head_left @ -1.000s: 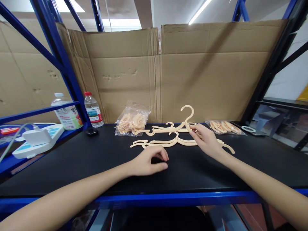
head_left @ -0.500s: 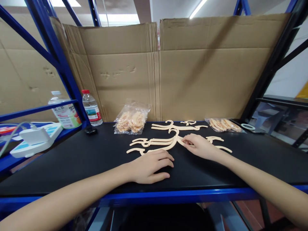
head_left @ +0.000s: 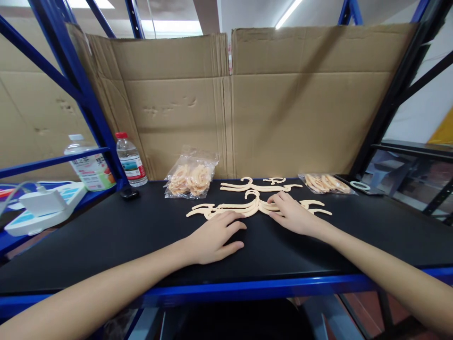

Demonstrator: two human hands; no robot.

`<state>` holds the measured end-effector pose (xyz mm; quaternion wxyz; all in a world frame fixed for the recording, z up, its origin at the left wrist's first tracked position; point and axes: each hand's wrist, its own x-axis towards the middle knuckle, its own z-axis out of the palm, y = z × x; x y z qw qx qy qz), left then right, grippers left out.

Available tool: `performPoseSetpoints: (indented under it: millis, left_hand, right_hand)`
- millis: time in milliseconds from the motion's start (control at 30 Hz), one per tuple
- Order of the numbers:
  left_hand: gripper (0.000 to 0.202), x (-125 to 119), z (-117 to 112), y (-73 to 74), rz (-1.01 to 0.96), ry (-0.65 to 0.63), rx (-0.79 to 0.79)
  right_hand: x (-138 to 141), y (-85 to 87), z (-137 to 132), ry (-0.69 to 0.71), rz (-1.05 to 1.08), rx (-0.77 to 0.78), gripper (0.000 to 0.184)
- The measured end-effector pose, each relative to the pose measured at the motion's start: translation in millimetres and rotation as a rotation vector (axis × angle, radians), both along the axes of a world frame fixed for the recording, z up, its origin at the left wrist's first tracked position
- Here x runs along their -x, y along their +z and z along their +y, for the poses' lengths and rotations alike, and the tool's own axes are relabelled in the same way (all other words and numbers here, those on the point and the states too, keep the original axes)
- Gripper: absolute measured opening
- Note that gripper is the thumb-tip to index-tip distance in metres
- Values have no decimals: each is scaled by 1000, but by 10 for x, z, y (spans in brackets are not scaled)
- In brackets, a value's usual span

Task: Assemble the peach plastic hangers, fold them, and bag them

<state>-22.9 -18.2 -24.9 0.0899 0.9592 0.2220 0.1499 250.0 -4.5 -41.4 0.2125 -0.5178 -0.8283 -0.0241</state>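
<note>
A cream folding hanger (head_left: 253, 212) lies nearest me on the black tabletop, close against another cream hanger just behind it. My left hand (head_left: 220, 237) rests palm down at the near edge of its left arm, fingers stretched and apart. Over the hanger's right arm lies my right hand (head_left: 292, 213), fingertips touching it, with thumb and forefinger spread. It covers part of that arm. Further back, a third hanger (head_left: 244, 187) lies flat with its hook pointing up. A small loose hanger piece (head_left: 274, 180) sits behind it.
Clear bags of hanger parts stand at the back left (head_left: 191, 179) and back right (head_left: 325, 183). A phone (head_left: 377, 191) with a white ring lies far right. A red-capped bottle (head_left: 131, 160), a small black object (head_left: 129, 192) and a power strip (head_left: 42, 212) are left. Cardboard (head_left: 184, 104) walls the back.
The nearest hanger has moved away from me, up against the one behind it. My left hand moved slightly forward and left; my right hand's thumb and forefinger have spread apart.
</note>
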Motion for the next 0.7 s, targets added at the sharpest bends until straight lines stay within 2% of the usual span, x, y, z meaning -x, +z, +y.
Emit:
performPoseSetpoints:
  millis: [133,233,333,533,700]
  left_hand:
    - [39,-3,32,-27,-37,82,-9]
    - [54,10,88,-98,-33,228,34]
    - [63,38,172,-179,8,363,90]
    - [64,74,313,-210,50,356,119]
    - [64,72,364,-203,-31,340,160]
  right_hand:
    - [-2,-77,19,-71,-83,36,44]
    - [-7,-174,61,-80,-127,92,61]
    - [-8,-241,102,-110,-162,139,67]
    - [13,-218,147,-160,-203,181,66]
    - [-4,-197,197,-152,-221,197,67]
